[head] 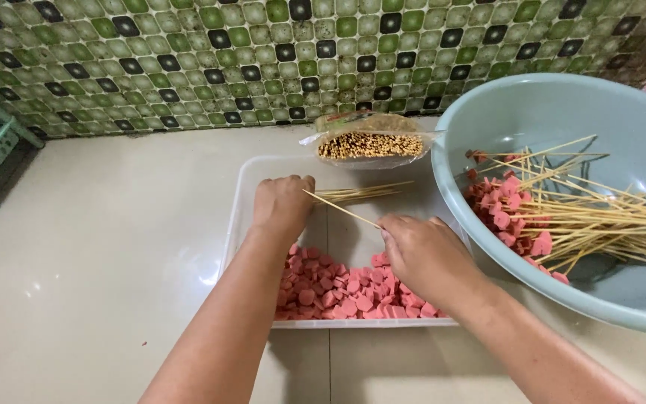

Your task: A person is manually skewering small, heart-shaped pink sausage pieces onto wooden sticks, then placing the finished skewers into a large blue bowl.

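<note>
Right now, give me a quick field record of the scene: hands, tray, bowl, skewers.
left hand: closed on one end of a bamboo skewer
right hand: fingers pinching the skewer's other end
tray: clear plastic, pink sausage pieces at near end, loose skewers at far end
bowl: pale blue, holds loaded skewers
skewer packet: behind tray

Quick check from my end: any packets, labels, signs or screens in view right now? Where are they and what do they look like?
Skewer packet: one clear plastic bag lying at the far edge of the white tray, beside the pale blue basin; open end toward the camera, showing the tan tips of bundled bamboo sticks.
Labels, signs, screens: none visible.
</note>
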